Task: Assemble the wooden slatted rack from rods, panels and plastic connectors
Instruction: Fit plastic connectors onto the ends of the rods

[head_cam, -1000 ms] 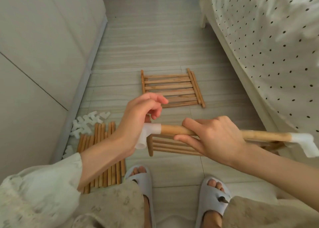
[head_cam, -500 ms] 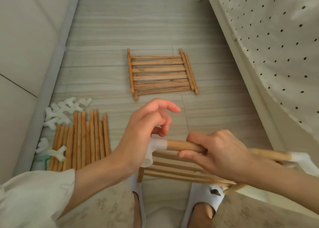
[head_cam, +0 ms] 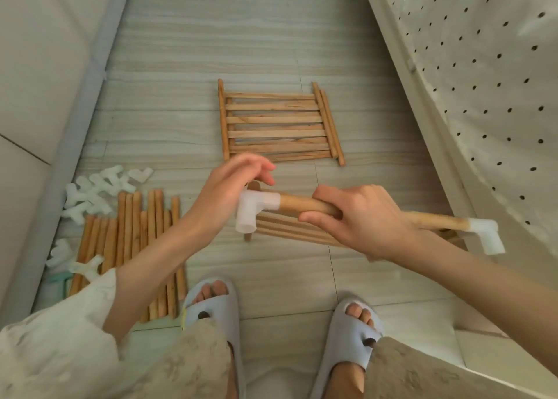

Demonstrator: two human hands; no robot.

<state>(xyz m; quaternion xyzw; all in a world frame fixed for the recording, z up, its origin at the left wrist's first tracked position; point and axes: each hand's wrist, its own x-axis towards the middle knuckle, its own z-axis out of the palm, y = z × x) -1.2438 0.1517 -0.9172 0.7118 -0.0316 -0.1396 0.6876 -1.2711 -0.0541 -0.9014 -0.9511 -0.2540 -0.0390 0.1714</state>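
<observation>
Tiled floor (head_cam: 181, 66) beneath; right hand (head_cam: 359, 220) grips rod (head_cam: 305, 205), left hand (head_cam: 229, 187) loose.

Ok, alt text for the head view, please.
A right hand grips a wooden rod with white connectors on both ends; the left hand touches the near connector. A slatted panel lies on the floor.

A home bedroom; dotted bedsheet (head_cam: 483, 66) hangs beside the tiled floor (head_cam: 211, 36).
</observation>
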